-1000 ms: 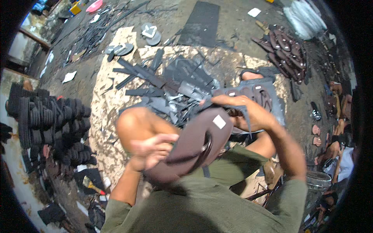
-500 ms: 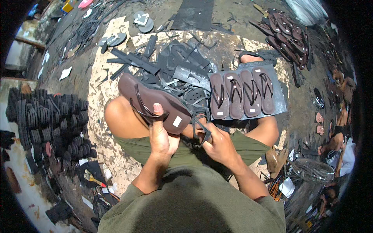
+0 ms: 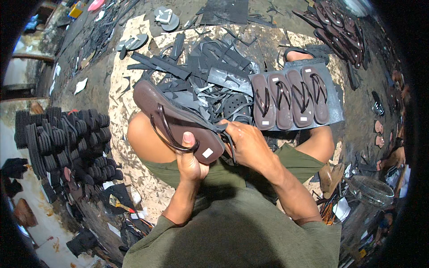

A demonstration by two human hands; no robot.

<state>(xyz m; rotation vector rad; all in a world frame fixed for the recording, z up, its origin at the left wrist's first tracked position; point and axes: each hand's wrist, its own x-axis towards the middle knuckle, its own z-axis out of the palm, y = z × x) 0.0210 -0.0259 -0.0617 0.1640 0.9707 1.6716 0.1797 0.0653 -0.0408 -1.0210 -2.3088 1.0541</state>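
My left hand (image 3: 191,166) grips a brown flip-flop (image 3: 178,123) near its heel, the thumb lying on the footbed beside the strap. The sandal is tilted, its toe up and to the left, with a small white label on the heel. At the sole's right edge, my right hand (image 3: 248,143) is closed on a dark rubber strip (image 3: 222,128) that runs along that edge; a loose end dangles below the fingers. Its fingertips are partly hidden. Several finished-looking brown flip-flops (image 3: 284,100) lie side by side on a grey sheet (image 3: 333,105) to the right.
A heap of black rubber offcuts (image 3: 214,58) lies ahead between my legs. Stacks of black soles (image 3: 67,138) stand at the left. More brown sandals (image 3: 342,31) are piled far right. Grey slippers (image 3: 167,18) sit at the back; a round fan guard (image 3: 371,190) is at right.
My right hand has moved up and forward along the sole's edge, carrying the strip with it. The sandal stays in my left hand, and the whole view has shifted slightly.
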